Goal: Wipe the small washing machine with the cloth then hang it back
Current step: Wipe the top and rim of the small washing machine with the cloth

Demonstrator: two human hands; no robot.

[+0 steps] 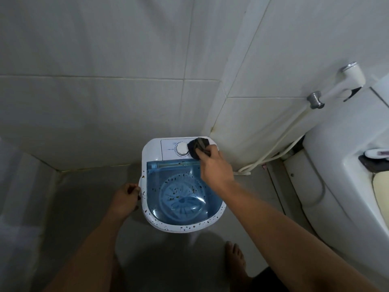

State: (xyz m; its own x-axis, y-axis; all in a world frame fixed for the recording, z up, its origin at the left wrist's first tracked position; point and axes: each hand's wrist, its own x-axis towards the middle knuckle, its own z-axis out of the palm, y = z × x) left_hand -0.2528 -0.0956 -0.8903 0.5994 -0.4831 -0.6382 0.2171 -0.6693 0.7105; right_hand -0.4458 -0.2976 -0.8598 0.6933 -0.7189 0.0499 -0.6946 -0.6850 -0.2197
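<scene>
The small white washing machine (150, 153) stands on the floor in the tiled corner. Its clear blue lid (181, 194) is down and speckled with dark spots, as is the white rim. My right hand (214, 167) presses a dark bunched cloth (197, 147) onto the white control panel, just right of the round dial (182, 149). My left hand (124, 199) grips the machine's left side handle, fingers curled around it.
A white toilet (347, 165) stands at the right, with a bidet sprayer (349, 76) on the wall and its hose (280, 142) running down behind the machine. My bare feet (235, 260) are on the grey floor below the machine. Tiled walls close in behind and to the left.
</scene>
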